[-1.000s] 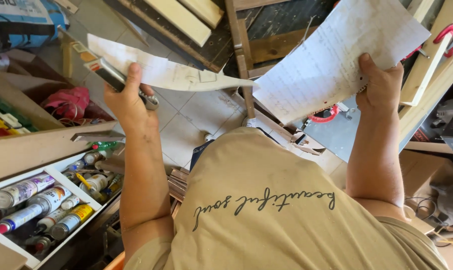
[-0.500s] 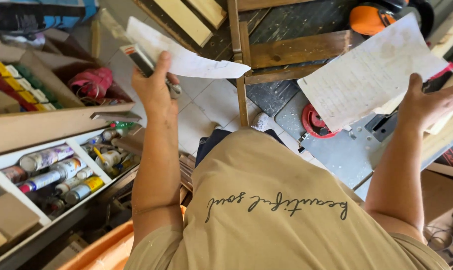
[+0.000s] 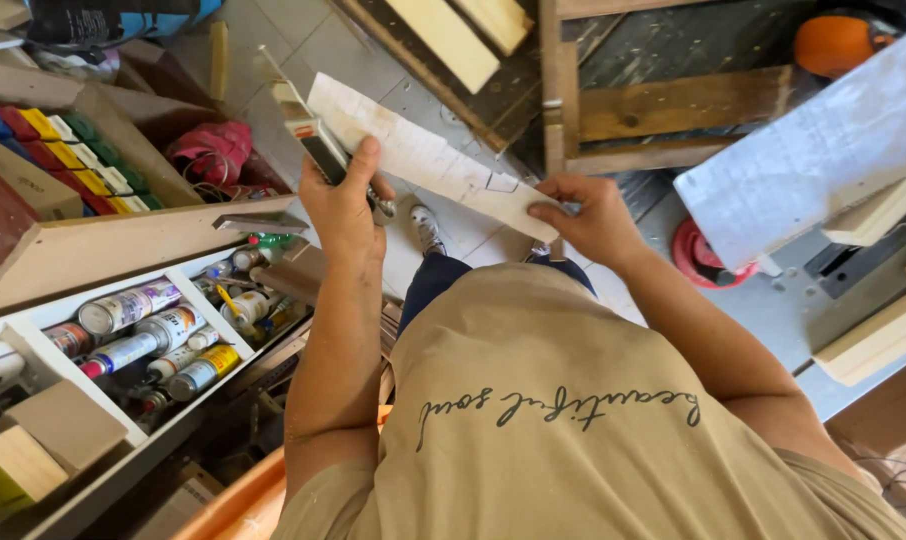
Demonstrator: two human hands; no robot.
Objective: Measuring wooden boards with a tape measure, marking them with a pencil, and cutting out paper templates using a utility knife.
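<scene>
The left hand point(image 3: 345, 205) is clenched around two items at once: a folded rule or similar flat tool point(image 3: 308, 140) with a dark body and a pale end, and the near end of a sheet of paper point(image 3: 428, 160). The thumb lies along the tool, pinning it. The right hand point(image 3: 591, 215) grasps the far lower corner of the same sheet in a pinch, thumb on top and fingers beneath.

The sheet spans the gap between the two hands, held above the tiled floor point(image 3: 273, 40) and in front of the person's beige shirt point(image 3: 573, 420). It bears faint pencil marks and sags slightly at mid-span. Judged handling: very light, limp, easily creased or torn; it is best held at two opposite edges, as here, with light tension. The tool looks rigid and is best held along its body.

Left of the sheet, an open wooden drawer point(image 3: 123, 375) holds spray cans and tubes lying on their sides. Further left, a box of coloured blocks point(image 3: 63, 150). Right of the sheet, a second paper sheet point(image 3: 813, 160) rests on the worktop point(image 3: 763, 320), with pale wood offcuts point(image 3: 878, 335) beside it. Beyond the sheet stands a dark wooden frame point(image 3: 673, 105).
</scene>
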